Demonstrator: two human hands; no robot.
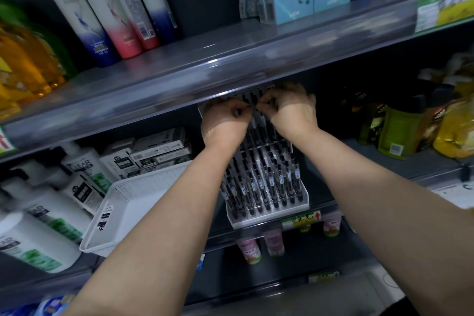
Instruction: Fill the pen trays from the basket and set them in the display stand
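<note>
Left hand (225,117): fingers curled, pinching pens (270,182) at the top pen tray (252,93).
Right hand (289,108): the same grip, fingertips beside the left's.
Display stand (269,220): on shelf (359,147), pen rows upright.
Basket (107,215): white, tilted, just left of the stand.

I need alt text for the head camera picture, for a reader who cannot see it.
The left hand and right hand pinch the top pen tray of a display stand holding pens, under a shop shelf. A white basket sits left of the stand.
</note>
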